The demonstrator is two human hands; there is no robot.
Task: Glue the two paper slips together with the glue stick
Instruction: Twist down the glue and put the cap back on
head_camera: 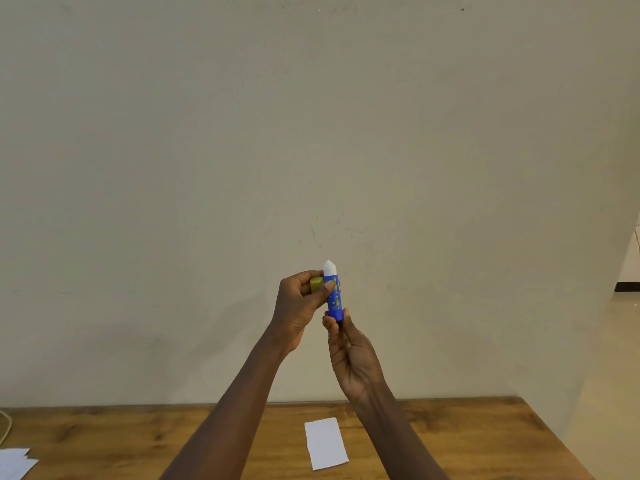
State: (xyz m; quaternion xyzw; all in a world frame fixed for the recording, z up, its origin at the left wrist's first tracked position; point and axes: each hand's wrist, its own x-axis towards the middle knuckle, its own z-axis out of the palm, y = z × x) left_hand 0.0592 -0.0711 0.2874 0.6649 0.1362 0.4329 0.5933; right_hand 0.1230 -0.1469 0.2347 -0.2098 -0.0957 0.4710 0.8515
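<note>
A blue glue stick (335, 299) with a white pointed tip stands upright in the air in front of the wall. My right hand (349, 355) pinches its bottom end from below. My left hand (299, 306) holds the yellow-green cap (316, 284) in its fingers, with the thumb resting on the stick's upper body. A white paper slip (326, 443) lies flat on the wooden table (450, 434) below, between my forearms. More white paper (14, 462) lies at the table's near left corner, partly cut off by the frame.
A plain beige wall (311, 133) rises right behind the table's far edge. A pale cable (7, 427) curves at the table's left edge. The table's right edge runs diagonally, with tiled floor (609, 393) beyond it.
</note>
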